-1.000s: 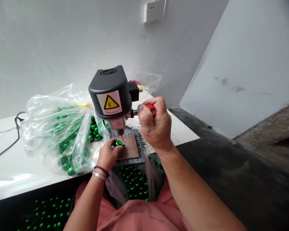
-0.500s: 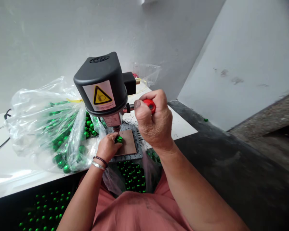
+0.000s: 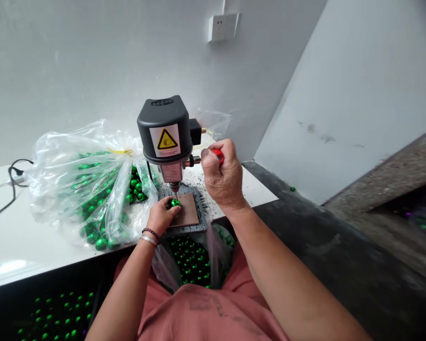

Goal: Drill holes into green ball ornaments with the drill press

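A black drill press (image 3: 166, 125) with a yellow warning label stands on the white table. My right hand (image 3: 223, 177) is wrapped round its red handle knob (image 3: 218, 156). Under the drill bit (image 3: 176, 194), my left hand (image 3: 161, 215) pinches a shiny green ball (image 3: 175, 202) between thumb and fingers. The ball rests over a brown board (image 3: 188, 211) on the grey machine base (image 3: 201, 203). Whether the bit is inside the ball is too small to tell.
A clear plastic bag (image 3: 67, 156) of green balls lies on the white table (image 3: 17, 237), left of the press. More green balls (image 3: 191, 260) are in an open bag below the table edge. A black cable (image 3: 12, 182) runs at the far left. Dark shavings lie around the base.
The camera view has tilted up and pulled back, so the press looks smaller and a wall socket is in view. Both hands keep their grips.
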`<state>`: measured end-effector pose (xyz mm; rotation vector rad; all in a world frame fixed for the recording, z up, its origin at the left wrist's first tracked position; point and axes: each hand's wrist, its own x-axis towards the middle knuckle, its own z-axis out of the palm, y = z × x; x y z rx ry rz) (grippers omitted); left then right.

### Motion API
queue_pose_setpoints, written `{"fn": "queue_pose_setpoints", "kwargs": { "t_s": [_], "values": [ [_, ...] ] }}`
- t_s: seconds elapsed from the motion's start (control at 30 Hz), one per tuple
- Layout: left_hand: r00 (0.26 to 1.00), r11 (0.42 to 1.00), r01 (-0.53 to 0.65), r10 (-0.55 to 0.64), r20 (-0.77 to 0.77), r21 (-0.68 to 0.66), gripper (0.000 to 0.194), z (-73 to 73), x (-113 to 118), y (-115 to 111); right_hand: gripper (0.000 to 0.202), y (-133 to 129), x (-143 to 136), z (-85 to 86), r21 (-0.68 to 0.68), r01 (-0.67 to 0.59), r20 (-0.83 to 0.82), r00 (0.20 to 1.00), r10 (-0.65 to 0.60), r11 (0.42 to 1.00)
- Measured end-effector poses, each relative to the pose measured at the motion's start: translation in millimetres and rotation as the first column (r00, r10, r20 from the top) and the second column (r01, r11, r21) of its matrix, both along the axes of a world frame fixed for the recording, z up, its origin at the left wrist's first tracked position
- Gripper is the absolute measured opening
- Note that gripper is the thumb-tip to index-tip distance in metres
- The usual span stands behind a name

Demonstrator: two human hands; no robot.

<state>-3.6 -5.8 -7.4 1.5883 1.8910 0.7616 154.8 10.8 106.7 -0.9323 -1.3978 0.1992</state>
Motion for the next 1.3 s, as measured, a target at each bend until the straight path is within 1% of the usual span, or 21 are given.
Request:
{"fn": "queue_pose_setpoints", "kwargs": {
  "t_s": [0.07, 0.13, 0.2, 0.3, 0.43, 0.6, 0.7, 0.8, 0.93, 1.07, 1.2, 1.3],
  "values": [
    [1.0, 1.0, -0.001, 0.0, 0.006, 0.019, 0.04, -1.1, -1.3, 0.0, 0.016, -0.9, -0.7, 0.6, -0.005, -0.031, -0.012, 0.999, 0.031, 1.0],
    [0.999, 0.998, 0.015, -0.011, -0.049, 0.062, 0.043, -2.6, -2.1, 0.9, 0.016, -1.3, -1.5, 0.8, -0.012, -0.041, -0.029, 0.999, 0.041, 0.999],
    [0.996, 0.997, 0.039, -0.033, -0.087, 0.073, 0.046, -4.2, -2.4, 2.5, 0.016, -1.5, -2.3, 0.9, -0.029, -0.024, -0.039, 0.999, 0.022, 0.999],
    [0.994, 0.997, 0.058, -0.053, -0.1, 0.047, 0.049, -4.8, -2.3, 4.6, 0.018, -2.7, -2.7, 0.6, -0.053, -0.004, -0.038, 0.999, 0.002, 0.999],
    [0.989, 0.999, 0.048, -0.046, -0.141, 0.01, 0.051, -3.1, -1.3, 5.3, 0.02, -9.0, -1.2, -2.6, -0.095, -0.004, -0.028, 1.0, 0.002, 0.995],
    [0.979, 1.0, 0.03, -0.03, -0.202, 0.0, 0.051, -3.9, 0.2, 4.2, 0.015, -19.1, 1.5, -10.8, -0.125, 0.042, 0.022, 0.999, -0.04, 0.991],
    [0.977, 1.0, 0.027, -0.027, -0.211, -0.002, 0.049, -5.7, 0.4, 3.8, 0.011, -21.1, 2.4, -14.2, -0.108, 0.074, 0.09, 0.994, -0.065, 0.991],
    [0.973, 1.0, 0.025, -0.026, -0.23, -0.009, 0.051, -6.4, 0.3, 3.1, 0.01, -20.5, 3.1, -16.6, -0.073, 0.086, 0.126, 0.989, -0.076, 0.994],
    [0.968, 1.0, 0.027, -0.025, -0.25, 0.005, 0.051, -6.5, 0.6, 1.3, 0.013, -19.6, 4.4, -20.8, -0.033, 0.069, 0.131, 0.989, -0.064, 0.997],
    [0.968, 0.999, 0.046, -0.038, -0.25, 0.027, 0.047, -6.9, 1.2, -0.2, 0.014, -19.5, 4.2, -25.9, -0.003, 0.046, 0.127, 0.991, -0.045, 0.999],
    [0.97, 0.996, 0.074, -0.062, -0.235, 0.045, 0.04, -7.5, 0.9, -0.2, 0.013, -19.3, 2.0, -31.5, 0.024, 0.049, 0.107, 0.993, -0.052, 0.998],
    [0.972, 0.995, 0.082, -0.069, -0.227, 0.049, 0.039, -8.8, -0.2, 0.7, 0.012, -19.3, 0.6, -35.7, 0.036, 0.05, 0.095, 0.994, -0.053, 0.998]
  ]
}}
